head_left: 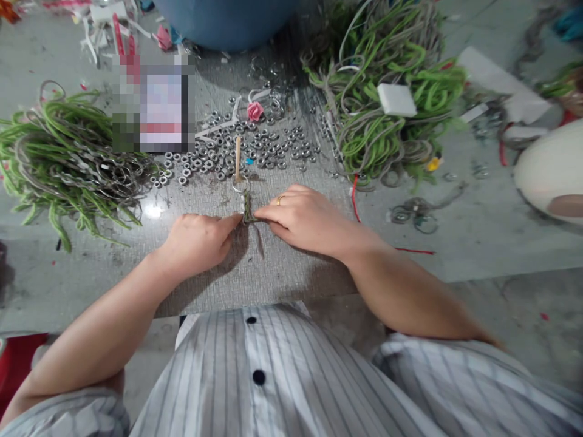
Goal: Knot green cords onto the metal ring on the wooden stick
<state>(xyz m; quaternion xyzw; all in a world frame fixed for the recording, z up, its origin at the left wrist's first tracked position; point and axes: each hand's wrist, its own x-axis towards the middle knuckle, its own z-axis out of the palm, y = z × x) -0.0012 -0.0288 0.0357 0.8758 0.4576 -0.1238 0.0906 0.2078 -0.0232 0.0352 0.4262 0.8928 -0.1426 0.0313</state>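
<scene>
1. Short green-and-grey knotted cord (pixel 247 209): between the hands.
2. Left hand (pixel 200 240), right hand (pixel 307 220): apart, fingertips at either side of cord. Can't tell if pinched.
3. Thin silver metal ring (pixel 240 192), pale wooden stick (pixel 237 159): just beyond fingertips.
4. Small silver metal nuts (pixel 209 162): scattered farther beyond both hands.

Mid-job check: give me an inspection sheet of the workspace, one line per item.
Surface: grey tabletop, textured, with a bright reflection near the left hand.
Job's things: short green-grey cord between the hands; wire ring at its far end; wooden stick at the ring.
Clutter: small metal rings scattered beyond; cord bundles at both sides; pink rose.
Fingers: left and right hand fingers at the cord, from either side; grip unclear.
Cables: nothing seen.
Surroundings: blue container beyond, cut off by the frame.
</scene>
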